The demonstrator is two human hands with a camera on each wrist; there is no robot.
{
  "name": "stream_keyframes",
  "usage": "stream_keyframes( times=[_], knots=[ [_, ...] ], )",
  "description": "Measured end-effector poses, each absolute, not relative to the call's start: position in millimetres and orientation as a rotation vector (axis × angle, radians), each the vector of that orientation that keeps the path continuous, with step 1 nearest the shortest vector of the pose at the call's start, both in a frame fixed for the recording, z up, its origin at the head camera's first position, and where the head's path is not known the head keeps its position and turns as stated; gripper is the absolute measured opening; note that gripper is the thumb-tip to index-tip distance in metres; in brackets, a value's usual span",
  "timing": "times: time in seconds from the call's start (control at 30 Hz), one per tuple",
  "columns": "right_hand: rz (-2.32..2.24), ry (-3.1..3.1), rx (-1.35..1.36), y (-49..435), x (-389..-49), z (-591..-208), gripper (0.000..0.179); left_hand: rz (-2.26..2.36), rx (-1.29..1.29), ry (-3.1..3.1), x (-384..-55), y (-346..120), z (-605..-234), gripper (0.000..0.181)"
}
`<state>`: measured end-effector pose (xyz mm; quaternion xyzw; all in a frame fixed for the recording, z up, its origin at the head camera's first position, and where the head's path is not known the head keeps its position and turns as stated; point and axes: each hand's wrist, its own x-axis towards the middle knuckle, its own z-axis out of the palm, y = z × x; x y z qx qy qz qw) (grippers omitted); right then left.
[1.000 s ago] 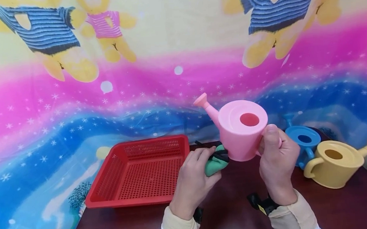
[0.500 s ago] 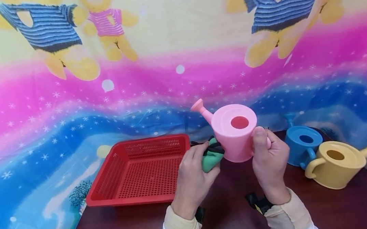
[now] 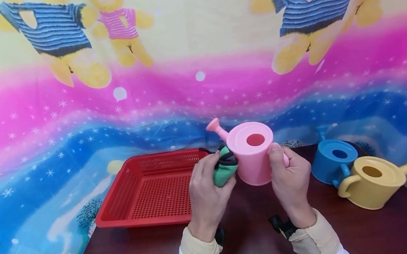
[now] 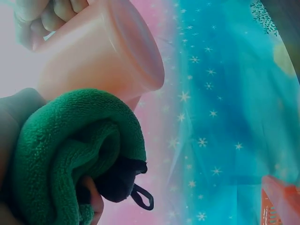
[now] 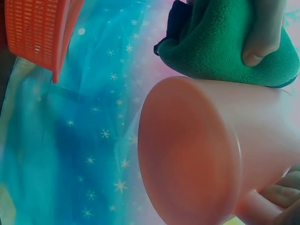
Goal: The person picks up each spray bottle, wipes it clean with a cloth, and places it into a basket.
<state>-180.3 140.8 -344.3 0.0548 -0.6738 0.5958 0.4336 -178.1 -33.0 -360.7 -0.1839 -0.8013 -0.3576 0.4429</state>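
Note:
In the head view my right hand (image 3: 292,180) grips the handle of a pink toy watering can (image 3: 254,164), which is held up over the table with its spout pointing to the left. My left hand (image 3: 207,189) holds a bunched green cloth (image 3: 224,170) with dark trim against the can's left side, below the spout. The right wrist view shows the cloth (image 5: 220,42) lying along the can's wall, with the can's round base (image 5: 185,154) facing that camera. A small dark loop (image 4: 143,198) hangs off the cloth in the left wrist view.
A red perforated plastic basket (image 3: 158,193) stands on the dark table (image 3: 249,231) at the left. To the right stand a blue watering can (image 3: 334,161) and a yellow watering can (image 3: 373,182). A printed cloth backdrop (image 3: 174,86) hangs behind the table.
My right hand has moved the pink watering can left and slightly down. My left hand has shifted a little left with the green cloth, still at the can's side.

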Motion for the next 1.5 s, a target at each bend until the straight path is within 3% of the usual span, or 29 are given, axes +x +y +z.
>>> stream_keyframes(
  times=[0.47, 1.1, 1.5],
  knots=[
    [1.452, -1.600, 0.124, 146.8, -184.2, -345.6, 0.045, -0.817, -0.515, -2.111, -174.2, -13.2, -365.5, 0.063],
    [1.551, -1.329, 0.341, 146.6, -191.5, -346.1, 0.042, -0.738, -0.561, -2.271, -175.6, -10.2, -374.1, 0.055],
    [1.398, -1.577, 0.217, 139.4, -186.5, -347.5, 0.049, -0.845, -0.543, -2.316, -169.9, -3.7, -372.5, 0.060]
  ],
)
